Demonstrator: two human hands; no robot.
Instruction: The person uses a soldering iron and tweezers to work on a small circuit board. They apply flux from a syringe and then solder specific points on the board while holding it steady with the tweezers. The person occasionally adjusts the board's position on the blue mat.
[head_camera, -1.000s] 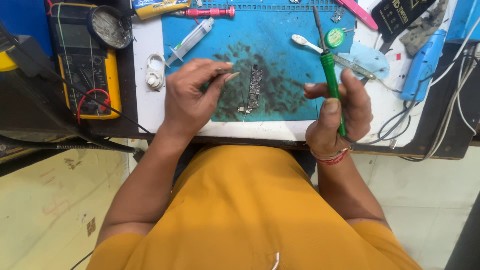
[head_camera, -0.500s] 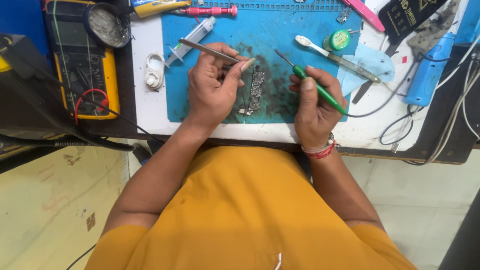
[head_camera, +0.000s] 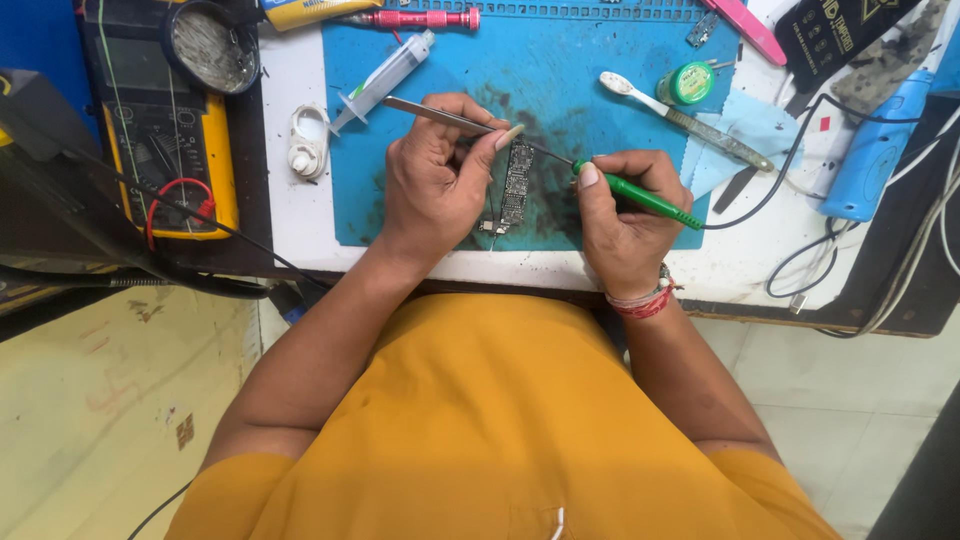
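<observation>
Head view, left to right. Yellow multimeter (head_camera: 165, 150) far left on table (head_camera: 290, 220), red and black leads trailing. Syringe (head_camera: 385, 75) lying on blue mat (head_camera: 600, 90), well clear of the work. Left hand (head_camera: 435, 185), grip pinched on tweezers (head_camera: 450, 118), tips down by top of narrow circuit board (head_camera: 517, 185). Board flat on mat centre, between both hands, over a dark stained patch. Right hand (head_camera: 625, 215), grip closed around green-handled iron (head_camera: 640, 200), tip touching or just off board's upper edge; cannot tell which. Toothbrush (head_camera: 680, 120) and small green tin (head_camera: 688, 82) to the right, untouched. Step in hand, by the look: rework at board's top edge, tweezers steadying. Next move probably calls for steady tip contact and board kept from sliding.
</observation>
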